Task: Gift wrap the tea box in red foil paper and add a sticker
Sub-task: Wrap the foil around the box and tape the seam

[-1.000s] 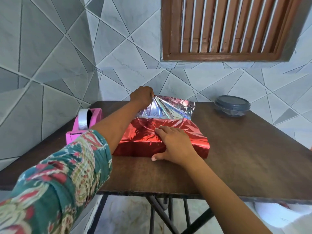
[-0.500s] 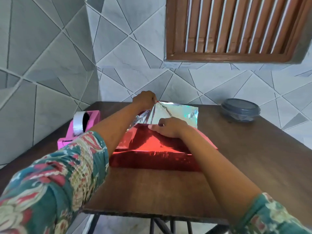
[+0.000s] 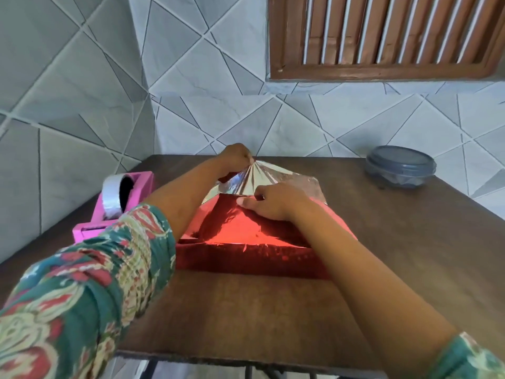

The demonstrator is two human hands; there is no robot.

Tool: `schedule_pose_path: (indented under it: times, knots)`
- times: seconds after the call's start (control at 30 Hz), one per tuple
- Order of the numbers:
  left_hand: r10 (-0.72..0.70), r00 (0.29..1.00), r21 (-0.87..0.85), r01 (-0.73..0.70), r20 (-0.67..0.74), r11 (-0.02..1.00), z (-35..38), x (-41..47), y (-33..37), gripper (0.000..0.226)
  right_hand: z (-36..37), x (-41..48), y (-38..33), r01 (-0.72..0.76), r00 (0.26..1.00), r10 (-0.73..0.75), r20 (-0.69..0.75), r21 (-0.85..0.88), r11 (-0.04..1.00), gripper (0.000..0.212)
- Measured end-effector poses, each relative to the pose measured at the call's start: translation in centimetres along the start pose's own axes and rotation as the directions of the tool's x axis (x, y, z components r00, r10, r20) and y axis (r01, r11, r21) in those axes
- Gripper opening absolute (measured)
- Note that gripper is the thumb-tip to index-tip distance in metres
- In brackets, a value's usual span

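On the middle of the wooden table (image 3: 382, 255) the tea box lies hidden under red foil paper (image 3: 246, 231), whose silver flap (image 3: 273, 177) the left hand (image 3: 236, 158) pinches into a gathered point while the right hand (image 3: 270, 202) presses the far top edge, fingers bent, whether pinching I cannot tell, with a pink tape dispenser (image 3: 117, 203) left and a lidded grey container (image 3: 400, 168) far right.

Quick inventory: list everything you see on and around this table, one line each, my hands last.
red foil paper: one sheet, red with silver underside, mid-table, far flap lifted
tape dispenser: one, pink, table's left edge, holding a tape roll
lidded container: one, grey-blue, table's far right
table: one, dark brown wood
louvred shutter: one, brown wood, on wall above
wall tiles: many, grey
left hand: pinches the flap's tip
right hand: rests on the foil at the fold
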State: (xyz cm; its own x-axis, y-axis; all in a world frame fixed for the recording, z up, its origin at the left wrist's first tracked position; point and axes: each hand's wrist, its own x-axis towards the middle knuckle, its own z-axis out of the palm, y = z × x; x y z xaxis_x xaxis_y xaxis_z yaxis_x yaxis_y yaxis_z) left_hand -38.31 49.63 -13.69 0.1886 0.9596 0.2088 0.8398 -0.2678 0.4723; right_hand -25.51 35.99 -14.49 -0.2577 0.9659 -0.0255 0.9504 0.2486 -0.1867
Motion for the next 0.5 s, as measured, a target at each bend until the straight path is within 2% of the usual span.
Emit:
schedule_pose_path:
  times: [0.13, 0.23, 0.33, 0.43, 0.5]
  knots:
    - [0.077, 0.996, -0.292, -0.059, 0.049, 0.955, -2.5, -1.9, 0.2, 0.017, 0.5, -1.5, 0.1, 0.049, 0.993, -0.038, -0.11, 0.102, 0.994, 0.068]
    - [0.129, 0.991, -0.332, -0.113, 0.026, 0.936, -3.5, -3.5, 0.5, 0.016, -0.1, -3.9, 1.0, 0.125, 0.99, -0.115, -0.081, 0.138, 0.983, 0.061]
    - [0.191, 0.981, -0.317, -0.173, 0.026, 0.932, -4.2, -5.1, 1.2, 0.013, 0.1, -5.6, 1.7, 0.137, 0.99, -0.135, -0.05, 0.051, 0.989, 0.073]
    - [0.243, 0.966, -0.376, -0.195, 0.083, 0.906, -4.8, -6.5, 1.1, 0.013, 0.6, -6.2, 1.5, 0.116, 0.989, -0.112, -0.1, 0.042, 0.992, 0.077]
    - [0.271, 0.956, -0.415, -0.203, 0.111, 0.887, -5.1, -7.5, 0.9, 0.014, 0.8, -6.0, 1.6, 0.109, 0.969, -0.1, -0.225, 0.027, 0.994, 0.067]
